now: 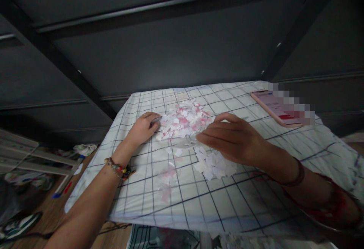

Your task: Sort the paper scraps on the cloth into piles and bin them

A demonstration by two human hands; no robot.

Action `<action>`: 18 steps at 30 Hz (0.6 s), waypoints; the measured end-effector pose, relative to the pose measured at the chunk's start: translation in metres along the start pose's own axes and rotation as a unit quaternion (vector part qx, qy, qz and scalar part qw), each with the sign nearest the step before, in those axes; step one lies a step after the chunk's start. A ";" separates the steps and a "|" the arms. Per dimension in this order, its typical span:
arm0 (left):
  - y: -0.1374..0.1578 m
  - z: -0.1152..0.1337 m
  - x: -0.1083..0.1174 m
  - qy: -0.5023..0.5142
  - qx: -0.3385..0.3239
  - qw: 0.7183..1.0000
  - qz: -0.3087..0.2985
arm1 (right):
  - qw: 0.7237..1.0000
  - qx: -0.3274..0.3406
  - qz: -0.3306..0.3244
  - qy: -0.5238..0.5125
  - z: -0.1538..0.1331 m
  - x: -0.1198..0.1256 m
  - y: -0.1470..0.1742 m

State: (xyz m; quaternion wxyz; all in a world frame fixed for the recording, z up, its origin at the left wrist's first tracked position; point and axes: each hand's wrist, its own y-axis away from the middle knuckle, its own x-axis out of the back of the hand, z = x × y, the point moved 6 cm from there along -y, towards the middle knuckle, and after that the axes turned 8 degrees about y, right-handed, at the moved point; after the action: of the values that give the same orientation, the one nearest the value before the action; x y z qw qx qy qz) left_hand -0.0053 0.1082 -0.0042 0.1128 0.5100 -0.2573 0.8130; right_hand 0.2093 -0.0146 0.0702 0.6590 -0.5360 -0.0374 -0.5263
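A heap of small white and pink paper scraps (183,122) lies on the checked tablecloth (136,192). My left hand (145,128) rests at the heap's left edge, fingers curled, with a thin dark sliver showing between thumb and forefinger; its kind is unclear. My right hand (234,137) hovers at the heap's right side with its fingers pinched together; what they hold, if anything, is hidden. Below it sits a smaller pile of white paper scraps (214,165), partly covered by the hand. Clear film with pinkish patches (167,180) lies nearer me.
A phone in a pink case (277,108) lies at the table's right, its screen lit and partly pixelated. Dark panels (176,48) rise behind the table. On the floor at left are a pale ladder-like frame (36,158) and a shoe (21,226).
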 end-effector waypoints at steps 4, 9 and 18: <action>0.000 0.001 0.001 -0.001 0.001 1.000 -0.002 | 1.000 -0.018 0.011 -0.017 0.004 0.008 0.001; 0.000 0.001 0.001 0.001 0.007 1.000 -0.006 | 0.999 0.000 -0.029 -0.035 0.010 0.008 0.006; 0.001 -0.001 0.000 0.002 0.009 1.000 -0.005 | 0.997 -0.029 0.018 -0.065 0.021 0.016 0.014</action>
State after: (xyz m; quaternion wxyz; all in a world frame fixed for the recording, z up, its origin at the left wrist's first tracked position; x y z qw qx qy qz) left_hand -0.0069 0.1077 -0.0048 0.1127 0.5108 -0.2474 0.8156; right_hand 0.2377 -0.0113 0.0799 0.6489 -0.5882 -0.0556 -0.4794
